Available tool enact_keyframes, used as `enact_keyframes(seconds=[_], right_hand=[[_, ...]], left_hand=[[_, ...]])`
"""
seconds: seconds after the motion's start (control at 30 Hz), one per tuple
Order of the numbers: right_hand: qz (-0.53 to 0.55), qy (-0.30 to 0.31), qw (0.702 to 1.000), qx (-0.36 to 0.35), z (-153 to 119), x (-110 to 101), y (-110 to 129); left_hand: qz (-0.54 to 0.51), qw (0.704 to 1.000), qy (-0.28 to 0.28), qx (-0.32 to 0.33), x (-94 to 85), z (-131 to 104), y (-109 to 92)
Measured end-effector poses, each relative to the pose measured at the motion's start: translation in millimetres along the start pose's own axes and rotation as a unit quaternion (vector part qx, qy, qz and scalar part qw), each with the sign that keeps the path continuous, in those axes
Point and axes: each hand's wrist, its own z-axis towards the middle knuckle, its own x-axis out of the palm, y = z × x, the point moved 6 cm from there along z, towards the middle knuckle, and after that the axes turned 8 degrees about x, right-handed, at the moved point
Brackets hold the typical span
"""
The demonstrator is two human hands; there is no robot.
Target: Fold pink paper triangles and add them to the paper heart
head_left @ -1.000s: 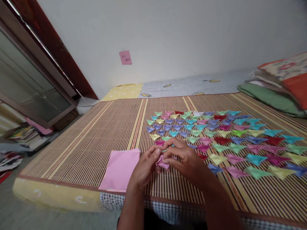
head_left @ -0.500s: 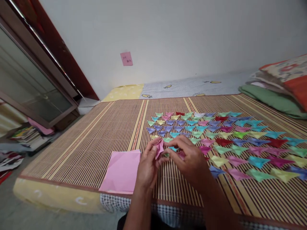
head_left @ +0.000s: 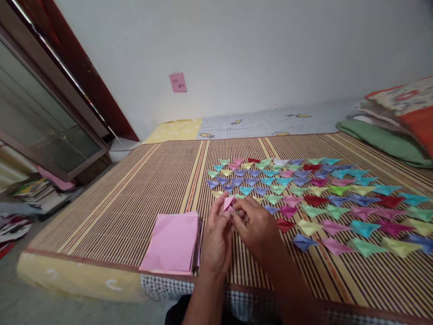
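Plain white wall with a little pink sticky note (head_left: 177,82) on it, and below that a bed covered by a striped brown-and-yellow bamboo mat (head_left: 135,189); folded bedding and a green pillow (head_left: 382,137) sit off at the far right; a glass-fronted wooden cabinet (head_left: 43,117) leans in on the left.

Both hands meet over the near middle of the mat; the left hand (head_left: 216,237) and the right hand (head_left: 257,228) are pinched narrow on one small pink folded paper piece (head_left: 229,202), fingertips closed on it from either side, with its point sticking up above the thumbs and clear of the mat.

Just left of the wrists lies a flat stack of pink square paper sheets (head_left: 172,241), touching the mat's near edge; to the right spreads a big field of small folded paper triangles in many colours (head_left: 314,198), laid in rough rows.

My read: this is mid-fold, pressing a crease into the pink piece; next it'd want a firm pinch along that edge while keeping the corners lined up, since thin paper slips easily.
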Motion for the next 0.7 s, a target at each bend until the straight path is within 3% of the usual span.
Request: enact_keyframes(seconds=[0.23, 0.4, 0.6, 0.7], right_hand=[[-0.079, 0.024, 0.992, -0.096, -2.8, 6.7, 10.9], [-0.093, 0.040, 0.992, -0.076, -1.8, 5.3, 6.1], [-0.100, 0.060, 0.991, -0.071, 0.2, -0.3, -1.8], [-0.101, 0.074, 0.988, -0.087, -0.8, 2.4, 0.1]], left_hand=[[0.190, 0.978, -0.030, 0.076, -16.7, 6.9, -11.8], [0.278, 0.952, -0.024, 0.127, -21.5, 6.3, -22.5], [0.315, 0.935, 0.071, 0.147, -9.8, 3.9, -25.2], [0.334, 0.928, 0.080, 0.146, -12.2, 4.8, -24.8]])
